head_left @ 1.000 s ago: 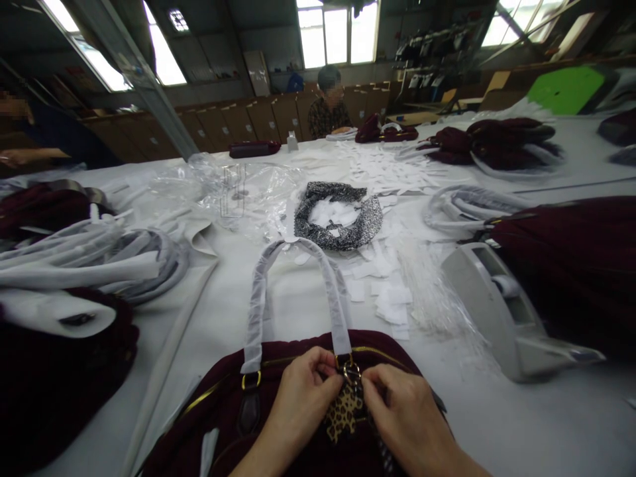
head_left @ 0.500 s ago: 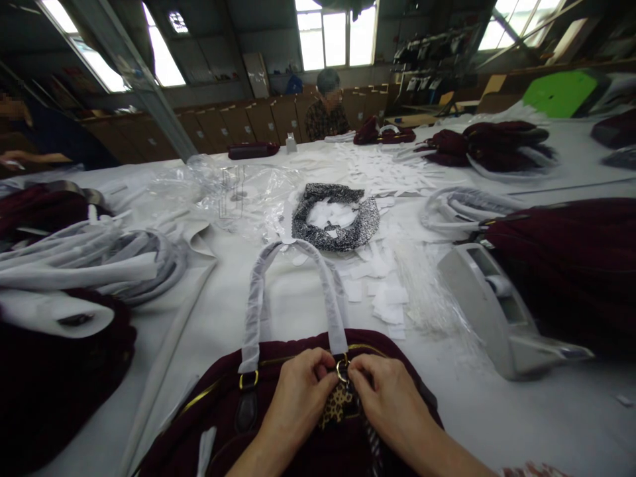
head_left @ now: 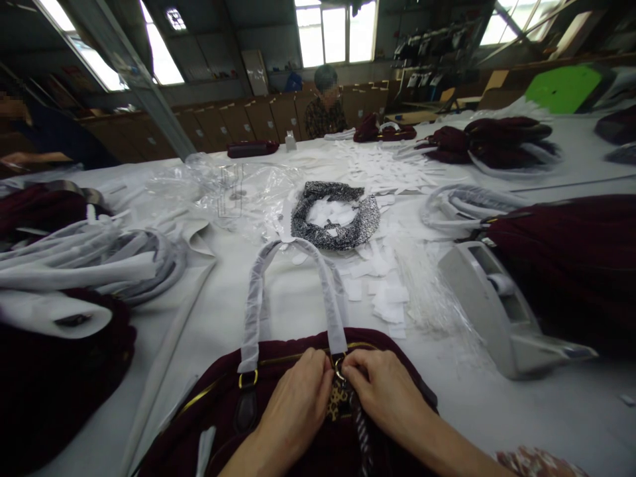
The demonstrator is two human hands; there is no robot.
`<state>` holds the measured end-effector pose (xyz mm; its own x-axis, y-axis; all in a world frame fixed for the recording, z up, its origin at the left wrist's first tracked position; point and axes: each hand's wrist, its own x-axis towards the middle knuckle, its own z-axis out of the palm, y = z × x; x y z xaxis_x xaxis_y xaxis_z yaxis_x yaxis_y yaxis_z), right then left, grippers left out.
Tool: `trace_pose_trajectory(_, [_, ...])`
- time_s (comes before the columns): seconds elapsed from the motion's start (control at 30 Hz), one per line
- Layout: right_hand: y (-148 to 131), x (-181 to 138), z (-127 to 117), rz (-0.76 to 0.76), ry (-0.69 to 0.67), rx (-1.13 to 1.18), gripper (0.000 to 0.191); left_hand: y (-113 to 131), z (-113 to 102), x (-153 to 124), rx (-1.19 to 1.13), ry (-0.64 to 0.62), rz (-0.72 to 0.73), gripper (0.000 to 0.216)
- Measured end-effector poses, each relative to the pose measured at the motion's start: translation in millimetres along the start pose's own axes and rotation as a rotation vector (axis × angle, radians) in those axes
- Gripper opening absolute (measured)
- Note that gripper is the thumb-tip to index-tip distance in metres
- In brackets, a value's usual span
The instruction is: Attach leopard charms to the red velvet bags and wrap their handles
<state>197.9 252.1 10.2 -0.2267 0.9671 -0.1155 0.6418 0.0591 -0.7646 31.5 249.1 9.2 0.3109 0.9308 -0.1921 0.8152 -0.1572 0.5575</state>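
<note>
Maroon handbag (head_left: 223, 411) is laid flat at the near edge of the white table (head_left: 546, 411), directly below the camera, with its gold zip line (head_left: 203, 396) turned upward. Its white-wrapped handle (head_left: 256, 298) is arched away from the body across the tabletop. The left hand (head_left: 293, 411) and the right hand (head_left: 387, 397) are brought together on top of the bag, at the foot of the handle's right-hand end. A small metal ring (head_left: 338, 366) is pinched there from both sides: the left fingers are curled shut against it from the left, and the right fingertips are closed on it from the right. How much of the ring is covered by the fingers cannot be told. A leopard-print tag (head_left: 338, 401) is seen just beneath the ring, between the two hands.

Loose white paper slips (head_left: 387, 298) are scattered beyond the bag, and a grey speckled fabric loop (head_left: 368, 222) is laid further back among them. A grey tape dispenser (head_left: 497, 318) is set to the right, well apart from the hands. More maroon bags (head_left: 571, 265) are stacked beside it, and wrapped handles (head_left: 74, 258) are heaped at the left. Clear plastic sleeves (head_left: 258, 192) are piled toward the middle of the table. A seated person (head_left: 325, 106) is seen at the far end.
</note>
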Motion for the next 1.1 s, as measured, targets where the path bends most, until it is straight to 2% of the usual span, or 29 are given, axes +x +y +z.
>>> trace_pose_trajectory(0.13, [-2.0,-0.8,-3.9,-0.116,0.09,0.165,0.014,7.2,-11.9,-6.6,-0.091,0.009,0.058,0.017])
trace_pose_trajectory(0.27, [-6.2,0.8,-10.8,-0.242,0.001,0.324,0.013,18.5,-25.6,-11.4,-0.271,0.008,0.072,0.015])
trace_pose_trajectory(0.33, [-6.3,1.0,-12.7,-0.238,-0.035,0.382,0.014,19.4,-27.3,-9.3,-0.365,0.023,0.032,0.018])
trace_pose_trajectory(0.47, [-2.5,-1.3,-11.8,-0.15,-0.043,0.432,0.013,10.9,-17.3,0.8,-0.445,0.15,-0.149,0.025])
trace_pose_trajectory(0.57, [0.1,-2.9,-10.8,-0.124,-0.01,0.436,0.013,7.1,-5.6,5.2,-0.428,0.162,-0.225,0.014])
trace_pose_trajectory(0.73, [0.8,-2.4,-13.0,-0.088,0.053,0.406,0.016,8.3,5.0,3.0,-0.448,0.152,-0.298,0.019])
trace_pose_trajectory(0.97, [0.2,-0.2,-11.7,-0.008,0.06,0.325,0.014,-1.6,9.8,8.0,-0.745,0.012,-0.392,0.027])
trace_pose_trajectory(1.1, [-3.5,2.9,-15.8,-0.094,0.026,0.107,0.017,0.7,8.4,10.2,-0.924,-0.014,-0.366,0.022])
